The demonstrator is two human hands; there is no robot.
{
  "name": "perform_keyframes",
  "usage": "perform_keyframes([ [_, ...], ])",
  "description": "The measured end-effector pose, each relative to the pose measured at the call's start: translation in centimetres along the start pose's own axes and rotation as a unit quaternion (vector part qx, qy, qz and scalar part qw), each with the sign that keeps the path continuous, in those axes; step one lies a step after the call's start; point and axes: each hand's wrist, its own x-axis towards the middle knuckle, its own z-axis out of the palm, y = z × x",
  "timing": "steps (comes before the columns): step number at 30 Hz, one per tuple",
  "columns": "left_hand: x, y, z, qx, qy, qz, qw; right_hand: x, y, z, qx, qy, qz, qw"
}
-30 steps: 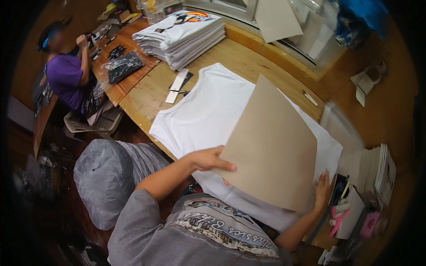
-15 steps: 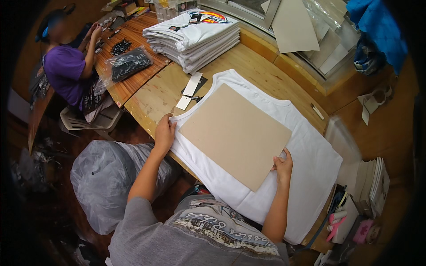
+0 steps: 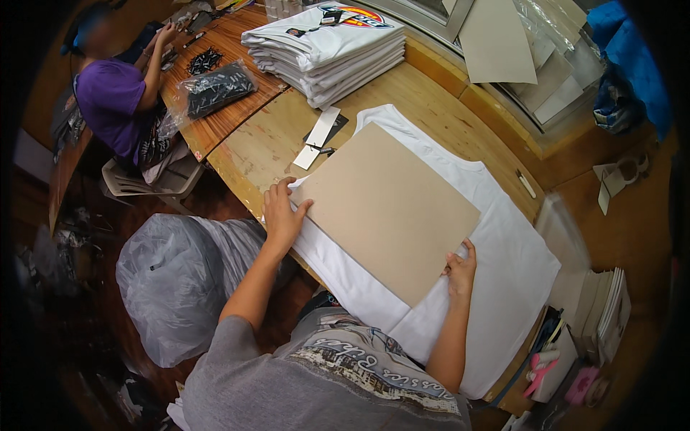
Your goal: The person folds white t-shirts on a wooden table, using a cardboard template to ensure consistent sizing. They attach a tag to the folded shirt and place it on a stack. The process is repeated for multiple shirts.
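A beige cardboard sheet [image 3: 388, 212] lies on a white T-shirt [image 3: 503, 287] spread over the wooden table. At the sheet's left corner, my left hand [image 3: 284, 219] rests with thumb and fingers spread apart, touching the corner and the shirt's edge beside it. My right hand [image 3: 460, 271] pinches the sheet's right edge near its lower corner; some of its fingertips are hidden. Just beyond the shirt's left side, a white hang tag [image 3: 307, 156] and a dark tag lie on the table.
Folded white T-shirts [image 3: 323, 61] are stacked at the back. Further left, a person in purple [image 3: 111, 97] sits by a bag of black pieces [image 3: 215, 92]. A grey plastic bag [image 3: 169, 287] stands left of the table. A cutter [image 3: 526, 183] lies near the right edge.
My left hand has shifted from the shirt's edge onto the sheet's left corner, its thumb now spread. The sheet has moved slightly toward the shirt's neck end. My right hand keeps its hold.
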Motion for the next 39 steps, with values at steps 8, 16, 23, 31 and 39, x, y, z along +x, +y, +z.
perform_keyframes([
  [8, -3.7, 4.5, 3.8, 0.067, -0.067, 0.21, 0.973, -0.4, -0.7, 1.7, -0.109, 0.017, 0.001, 0.994],
  [16, -5.0, 5.3, 5.8, 0.095, -0.091, 0.224, 0.966, -0.8, -2.7, 1.6, -0.231, -0.005, 0.009, 0.973],
  [23, -4.8, 5.7, 5.8, 0.124, -0.109, 0.246, 0.955, 13.7, -6.2, -3.0, -0.516, 0.082, -0.329, 0.786],
  [31, -4.4, 6.5, 5.5, 0.146, -0.14, 0.261, 0.944, 21.7, -10.3, -3.6, -0.604, -0.03, -0.051, 0.795],
  [39, -2.1, 10.5, 6.9, 0.286, -0.295, 0.274, 0.87, 5.2, -7.2, -1.3, -0.568, -0.02, -0.388, 0.726],
])
